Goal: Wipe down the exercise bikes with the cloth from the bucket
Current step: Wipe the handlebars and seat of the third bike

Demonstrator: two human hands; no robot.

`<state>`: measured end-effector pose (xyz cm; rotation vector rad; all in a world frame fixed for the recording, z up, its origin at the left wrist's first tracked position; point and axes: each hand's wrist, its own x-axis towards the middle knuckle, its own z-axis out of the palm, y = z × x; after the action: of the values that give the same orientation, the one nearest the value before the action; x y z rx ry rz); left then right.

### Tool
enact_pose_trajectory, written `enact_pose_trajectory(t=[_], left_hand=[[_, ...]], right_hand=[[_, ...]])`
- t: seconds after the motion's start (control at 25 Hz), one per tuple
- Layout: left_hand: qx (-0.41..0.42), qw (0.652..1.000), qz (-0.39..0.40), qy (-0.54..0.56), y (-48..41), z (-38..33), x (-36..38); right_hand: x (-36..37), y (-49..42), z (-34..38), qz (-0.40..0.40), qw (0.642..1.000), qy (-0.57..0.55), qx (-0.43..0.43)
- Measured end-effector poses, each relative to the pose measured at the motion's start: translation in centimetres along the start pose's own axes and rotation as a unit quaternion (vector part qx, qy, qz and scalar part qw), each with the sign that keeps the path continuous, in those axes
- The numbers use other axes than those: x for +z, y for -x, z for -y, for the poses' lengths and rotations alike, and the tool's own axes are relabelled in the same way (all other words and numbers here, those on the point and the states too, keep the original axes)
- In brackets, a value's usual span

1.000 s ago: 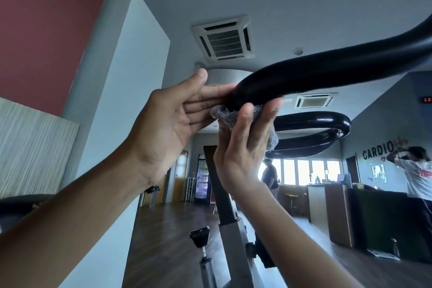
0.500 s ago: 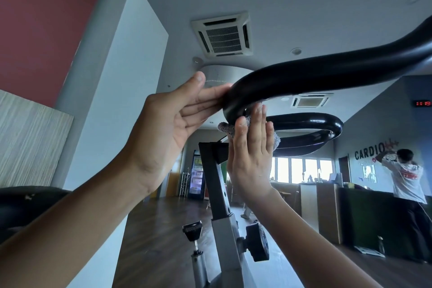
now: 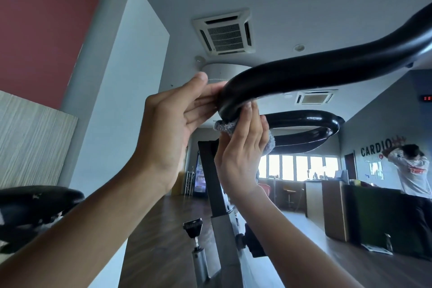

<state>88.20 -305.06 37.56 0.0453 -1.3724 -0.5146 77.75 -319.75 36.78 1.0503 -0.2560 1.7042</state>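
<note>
Under glossy curved handlebar (image 3: 304, 75) — fuzzy cloth (image 3: 225, 127), right hand (image 3: 243, 154) pressing

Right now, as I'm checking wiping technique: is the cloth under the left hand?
No, the right hand presses the grey cloth up against the black handlebar, while the left hand touches it bare.

Glossy black handlebar (image 3: 304, 77), speckled grey cloth (image 3: 225, 126), dark red wall (image 3: 46, 7), streaked beige panel (image 3: 30, 135)
</note>
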Motion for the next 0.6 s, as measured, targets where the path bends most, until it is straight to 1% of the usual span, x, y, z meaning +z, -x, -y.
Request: enact_pose_trajectory(t=[0.12, 0.16, 0.2, 0.28, 0.36, 0.48, 0.6], left_hand=[[0.004, 0.999, -0.017, -0.034, -0.2, -0.3, 0.4], [0.007, 0.999, -0.023, -0.048, -0.2, -0.4, 0.6], [0.009, 0.998, -0.028, -0.060, -0.3, -0.6, 0.6], [0.005, 0.996, -0.030, -0.084, -0.3, -1.1, 0.7], [-0.004, 0.994, -0.029, -0.103, -0.3, -1.8, 0.9], [-0.022, 0.993, -0.034, -0.115, -0.1, -2.4, 1.2], [-0.012, 0.989, -0.049, -0.138, 0.0, -2.5, 1.4]], right_hand=[[-0.4, -0.3, 2.4, 0.012, 0.993, -0.067, 0.093], [-0.5, -0.4, 2.3, 0.023, 0.991, -0.082, 0.100], [-0.7, -0.5, 1.8, 0.038, 0.992, -0.083, 0.085], [-1.2, -0.5, 0.1, 0.066, 0.996, -0.055, 0.027], [-1.9, -0.7, -0.7, 0.085, 0.995, -0.047, 0.013], [-2.8, -1.5, 0.8, 0.124, 0.986, -0.095, 0.063], [-3.2, -2.7, 2.6, 0.135, 0.963, -0.184, 0.141]])
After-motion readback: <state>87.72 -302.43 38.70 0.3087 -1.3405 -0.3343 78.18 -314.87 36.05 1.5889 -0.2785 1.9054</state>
